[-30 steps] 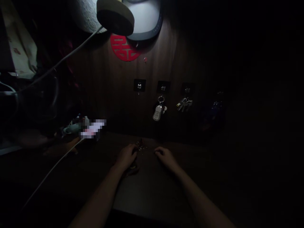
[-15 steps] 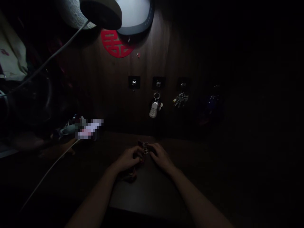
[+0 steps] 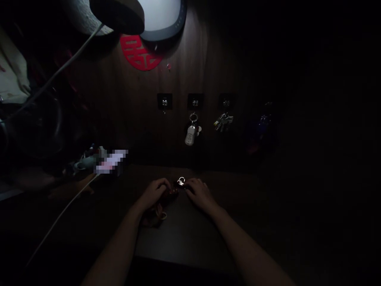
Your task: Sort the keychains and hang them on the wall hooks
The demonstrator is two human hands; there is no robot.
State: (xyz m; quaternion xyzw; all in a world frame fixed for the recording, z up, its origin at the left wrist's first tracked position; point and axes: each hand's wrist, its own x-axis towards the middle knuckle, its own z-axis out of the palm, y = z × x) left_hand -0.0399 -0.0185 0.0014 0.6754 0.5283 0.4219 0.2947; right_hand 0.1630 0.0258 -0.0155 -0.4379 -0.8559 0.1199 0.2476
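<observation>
1. Lying on the table between the hands: a bright metal ring piece. Take this as dial centre.
2. Left hand, 8 to 9 o'clock: fingers half curled at a dark reddish-brown item; firm grip cannot be confirmed.
3. Right hand, 4 o'clock: fingers loosely bent, tips beside the ring piece; hold cannot be confirmed.
4. Brown bundle, 7 to 8 o'clock: near the left wrist.
5. Key fob, between 12 and 1 o'clock: hanging on the wall.
</observation>
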